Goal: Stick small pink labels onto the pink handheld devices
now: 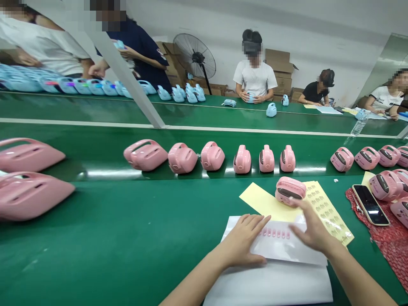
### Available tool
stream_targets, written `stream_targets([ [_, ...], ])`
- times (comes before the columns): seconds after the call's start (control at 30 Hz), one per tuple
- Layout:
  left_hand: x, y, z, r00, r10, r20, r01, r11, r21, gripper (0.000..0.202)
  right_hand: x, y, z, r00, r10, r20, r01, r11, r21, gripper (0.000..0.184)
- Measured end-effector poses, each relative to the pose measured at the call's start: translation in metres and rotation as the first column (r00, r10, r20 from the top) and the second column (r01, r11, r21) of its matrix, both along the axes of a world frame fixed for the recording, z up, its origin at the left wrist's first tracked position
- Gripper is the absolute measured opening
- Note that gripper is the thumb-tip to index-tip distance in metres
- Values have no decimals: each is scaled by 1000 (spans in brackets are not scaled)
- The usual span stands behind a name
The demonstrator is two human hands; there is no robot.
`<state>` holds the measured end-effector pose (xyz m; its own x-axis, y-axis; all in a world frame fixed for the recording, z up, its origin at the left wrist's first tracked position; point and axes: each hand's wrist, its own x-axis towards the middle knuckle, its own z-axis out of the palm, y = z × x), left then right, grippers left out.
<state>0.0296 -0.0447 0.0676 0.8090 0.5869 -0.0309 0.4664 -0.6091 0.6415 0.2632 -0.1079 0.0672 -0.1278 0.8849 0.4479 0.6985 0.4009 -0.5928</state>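
Observation:
My left hand [244, 242] lies flat, fingers stretched, on a white sticker sheet [299, 250] that bears a row of small pink stickers [276, 233]. White paper [274, 284] lies beneath that sheet. Over the sheet's right part is my right hand [310, 229], thumb and fingers apart, nothing visible between them. Its fingertips are slightly blurred and overlap the lower edge of a pink handled device [290, 190] with a dark front panel; whether they touch it I cannot tell. The device sits on yellow sheets [259, 199], one carrying rows of outlined stickers [328, 208].
Pink devices [244, 159] stand along the green bench [111, 246], more at left and right. A phone [370, 205] lies on red bubble wrap [392, 246] at right. A slanted white post [127, 68] rises beyond. Across the bench, several people [255, 78] sit or stand near blue devices [194, 93].

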Motion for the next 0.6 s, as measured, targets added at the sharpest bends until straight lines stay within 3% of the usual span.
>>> stream_targets([
  [0.07,1,0,-3,1000,14,-6,-14,999,33,87,-11,-14,0,971,201,131,-162,952,-259,91],
  [0.17,2,1,-10,998,55,38,-56,998,28,77,-22,-21,-7,910,249,330,-85,894,-440,107],
  [0.27,2,3,-14,976,150,157,-145,989,-42,68,-27,-16,-16,877,183,444,16,913,-407,95],
  [0.37,5,6,-16,947,236,220,-222,971,-85,57,-25,-8,-23,859,152,489,26,941,-338,87],
  [0.6,13,10,-12,950,251,187,-249,968,-35,31,-22,5,-26,844,117,524,63,947,-314,76],
])
